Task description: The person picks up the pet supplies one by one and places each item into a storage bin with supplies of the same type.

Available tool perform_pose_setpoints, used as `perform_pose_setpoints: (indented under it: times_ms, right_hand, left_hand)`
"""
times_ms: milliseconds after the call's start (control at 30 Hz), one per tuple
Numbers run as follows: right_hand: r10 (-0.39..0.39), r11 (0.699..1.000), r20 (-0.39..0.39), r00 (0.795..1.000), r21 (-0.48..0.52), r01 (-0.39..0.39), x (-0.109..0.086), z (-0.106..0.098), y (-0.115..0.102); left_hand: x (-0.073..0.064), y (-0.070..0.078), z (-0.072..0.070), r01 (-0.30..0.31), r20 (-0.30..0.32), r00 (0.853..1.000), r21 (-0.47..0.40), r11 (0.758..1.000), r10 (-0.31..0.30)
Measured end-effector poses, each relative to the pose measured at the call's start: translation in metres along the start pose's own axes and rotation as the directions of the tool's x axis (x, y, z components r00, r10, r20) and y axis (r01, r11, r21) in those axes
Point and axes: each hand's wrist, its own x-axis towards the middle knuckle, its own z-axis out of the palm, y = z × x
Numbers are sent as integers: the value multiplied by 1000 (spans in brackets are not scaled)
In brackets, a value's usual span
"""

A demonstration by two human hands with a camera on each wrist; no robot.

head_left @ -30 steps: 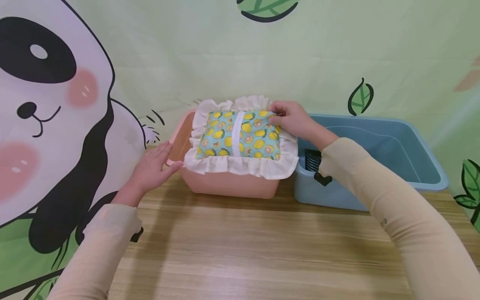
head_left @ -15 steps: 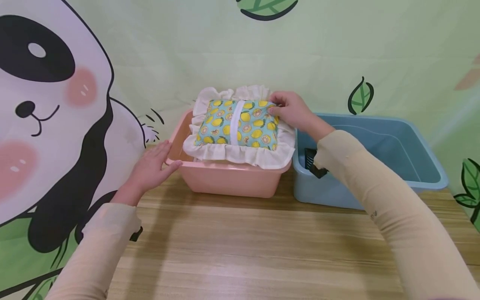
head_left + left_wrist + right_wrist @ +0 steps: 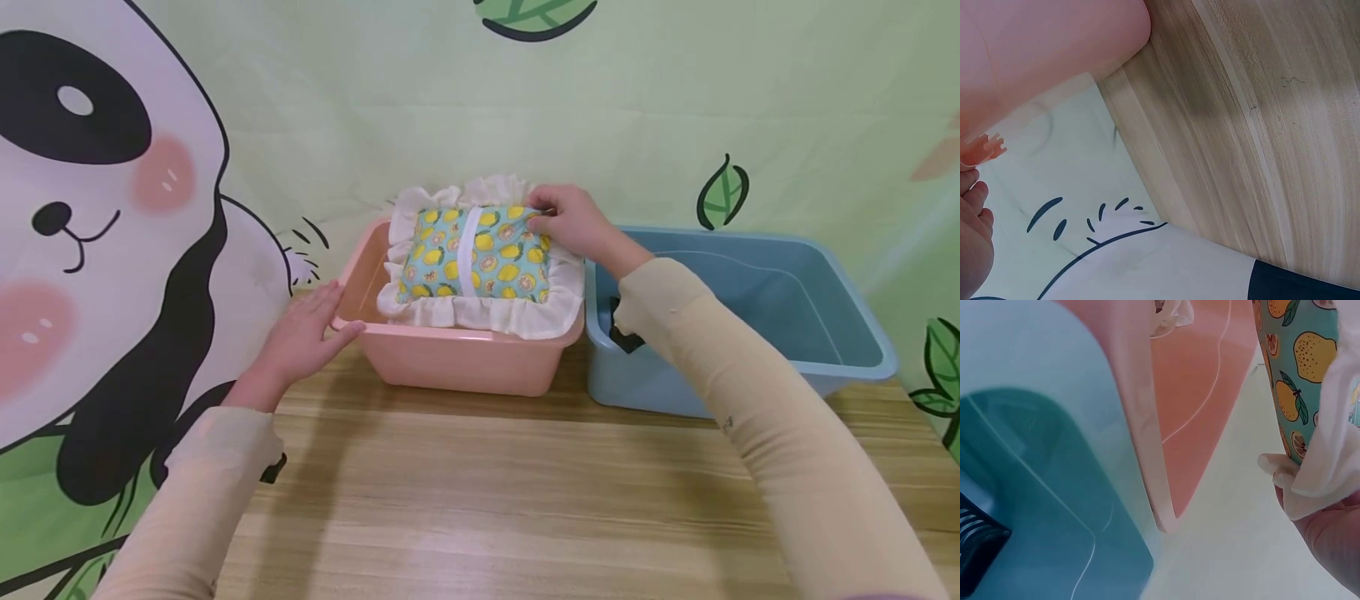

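My right hand (image 3: 573, 223) pinches the far right corner of a small lemon-print cushion (image 3: 491, 258), thumb on top. The cushion has a white ruffled edge and a white band across its middle. It lies flat over the opening of a pink plastic bin (image 3: 457, 362), its front ruffle close to the front rim. My left hand (image 3: 303, 342) rests at that bin's left rim with its fingers straight; in the left wrist view only a few fingers (image 3: 975, 197) show. In the right wrist view, the right fingers and the cushion's ruffle (image 3: 1325, 462) appear beyond the pink bin's wall.
A blue bin (image 3: 750, 250) stands close on the right of the pink one, with a black slotted object (image 3: 982, 544) inside. Something white (image 3: 1175, 315) lies inside the pink bin. Both stand on a wood-grain table (image 3: 480, 492) against a panda-print backdrop (image 3: 637, 108).
The cushion first moved back from the pink bin's front rim, then shifted slightly and lower toward its opening. My right hand moved with it, ending farther left; my left hand stayed.
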Motion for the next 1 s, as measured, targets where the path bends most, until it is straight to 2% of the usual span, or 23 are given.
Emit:
perform_pose_setpoints:
  times_ms: [167, 500, 633, 800, 1000]
  right_hand:
    - [-18, 999, 12, 1000, -40, 19, 2, 4, -3]
    - [-5, 993, 31, 1000, -116, 9, 7, 11, -4]
    - [-45, 983, 35, 998, -179, 51, 9, 13, -7]
    - [-113, 955, 35, 993, -271, 119, 10, 14, -12]
    - [-167, 931, 29, 986, -324, 167, 12, 16, -17]
  left_hand:
    - [-1, 0, 0, 1, 1, 1000, -7, 1000, -1]
    - [-1, -1, 1, -6, -10, 1000, -9, 1000, 5]
    - [-1, -2, 2, -19, -26, 999, -13, 1000, 19]
    - [1, -5, 4, -26, -29, 999, -21, 999, 25]
    - [0, -4, 4, -18, -22, 1000, -23, 1000, 17]
